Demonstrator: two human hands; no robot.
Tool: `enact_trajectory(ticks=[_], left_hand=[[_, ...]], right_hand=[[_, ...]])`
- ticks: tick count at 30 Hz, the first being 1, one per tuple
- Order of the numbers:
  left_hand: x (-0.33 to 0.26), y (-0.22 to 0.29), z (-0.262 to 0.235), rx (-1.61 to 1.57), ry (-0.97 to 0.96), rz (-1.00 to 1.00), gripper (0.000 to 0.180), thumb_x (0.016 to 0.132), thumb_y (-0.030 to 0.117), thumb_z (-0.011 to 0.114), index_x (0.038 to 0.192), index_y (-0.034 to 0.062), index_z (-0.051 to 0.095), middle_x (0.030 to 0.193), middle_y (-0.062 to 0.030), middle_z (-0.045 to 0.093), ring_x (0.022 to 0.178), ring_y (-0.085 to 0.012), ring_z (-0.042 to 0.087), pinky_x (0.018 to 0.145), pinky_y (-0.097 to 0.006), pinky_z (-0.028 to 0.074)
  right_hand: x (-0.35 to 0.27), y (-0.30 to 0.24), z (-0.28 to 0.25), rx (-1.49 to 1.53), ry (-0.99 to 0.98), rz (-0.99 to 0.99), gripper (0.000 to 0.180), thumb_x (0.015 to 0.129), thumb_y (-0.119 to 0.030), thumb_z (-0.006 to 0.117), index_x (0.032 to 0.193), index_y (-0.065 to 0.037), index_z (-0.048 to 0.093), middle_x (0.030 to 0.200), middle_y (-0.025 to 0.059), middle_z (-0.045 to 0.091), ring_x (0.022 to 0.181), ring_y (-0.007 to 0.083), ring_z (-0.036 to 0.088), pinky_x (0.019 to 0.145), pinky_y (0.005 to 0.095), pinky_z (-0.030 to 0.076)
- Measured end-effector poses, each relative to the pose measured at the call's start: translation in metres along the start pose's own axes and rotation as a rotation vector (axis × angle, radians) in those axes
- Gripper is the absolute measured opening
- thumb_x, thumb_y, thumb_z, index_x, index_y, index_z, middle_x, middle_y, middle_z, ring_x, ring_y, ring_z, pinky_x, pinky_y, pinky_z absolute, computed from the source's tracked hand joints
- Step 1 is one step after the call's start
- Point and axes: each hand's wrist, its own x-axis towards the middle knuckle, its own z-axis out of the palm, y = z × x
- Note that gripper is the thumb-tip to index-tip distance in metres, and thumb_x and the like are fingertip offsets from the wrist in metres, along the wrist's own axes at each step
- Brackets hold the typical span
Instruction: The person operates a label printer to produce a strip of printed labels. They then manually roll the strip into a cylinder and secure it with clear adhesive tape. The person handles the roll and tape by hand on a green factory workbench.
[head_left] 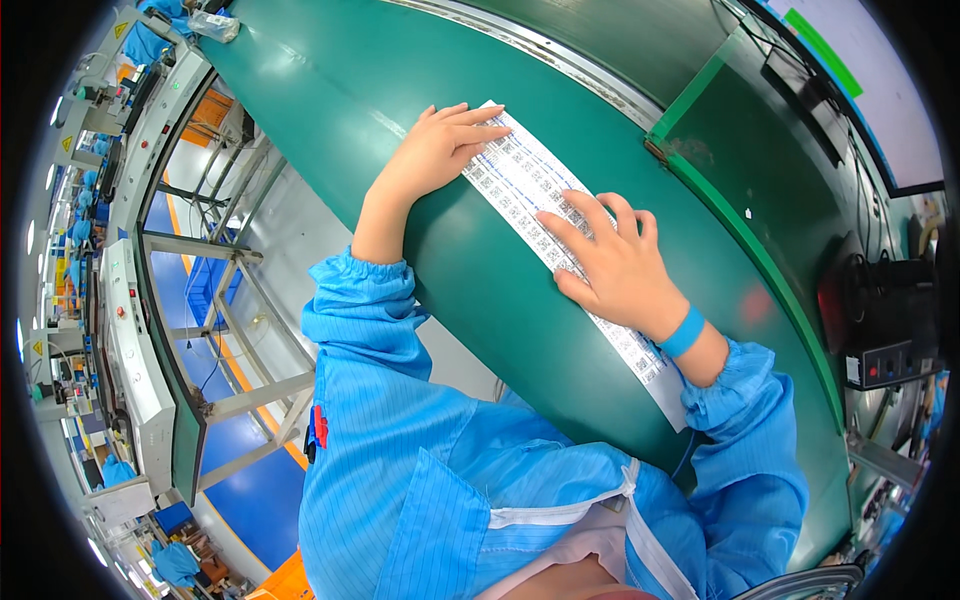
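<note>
A long white strip of labels (525, 178), printed with rows of small square codes, lies slantwise across the green work surface (465, 300). My left hand (440, 150) rests at the strip's far end, its fingers stretched over the edge and onto the printed face. Farther down the strip, my right hand (622, 268) lies with spread fingers on the labels and covers part of them. A blue band (684, 332) circles my right wrist. The strip's near end runs beside my right sleeve. Neither hand shows anything gripped in its fingers.
A green raised ledge (755, 240) borders the surface on the right, with a screen (870, 90) above it. A black box with switches (888, 365) stands beyond. A clear plastic bag (214, 26) sits far left. Metal framing (240, 400) stands left of the table.
</note>
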Motion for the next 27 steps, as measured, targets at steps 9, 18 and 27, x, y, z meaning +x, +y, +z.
enact_trajectory(ticks=[9,18,27], left_hand=[[0.001,0.002,-0.003,-0.001,-0.009,0.017,0.034,0.082,0.008,0.049,0.111,0.0203,0.06,0.129,0.001,0.046,0.12,-0.0328,0.039,0.103,-0.05,0.021],[0.001,-0.001,-0.001,0.015,-0.004,0.02,0.033,0.083,0.009,0.048,0.112,0.0206,0.059,0.129,0.0009,0.046,0.12,-0.0322,0.039,0.103,-0.048,0.022],[0.0,0.0,0.0,0.026,0.002,0.034,0.032,0.084,0.01,0.048,0.112,0.0204,0.059,0.129,0.001,0.046,0.12,-0.0326,0.04,0.102,-0.048,0.023]], right_hand=[[-0.006,0.002,-0.002,-0.008,-0.04,-0.008,0.047,0.071,-0.031,0.057,0.117,-0.022,0.051,0.125,0.0092,0.04,0.112,0.0305,0.036,0.08,0.0579,0.033],[-0.019,-0.001,-0.008,0.019,-0.016,-0.01,0.045,0.071,-0.028,0.057,0.114,-0.022,0.053,0.125,0.009,0.042,0.11,0.0291,0.038,0.079,0.0541,0.033],[-0.023,-0.003,-0.013,0.009,-0.012,0.014,0.044,0.07,-0.027,0.057,0.114,-0.021,0.054,0.125,0.0082,0.042,0.109,0.0285,0.038,0.079,0.0514,0.033]])
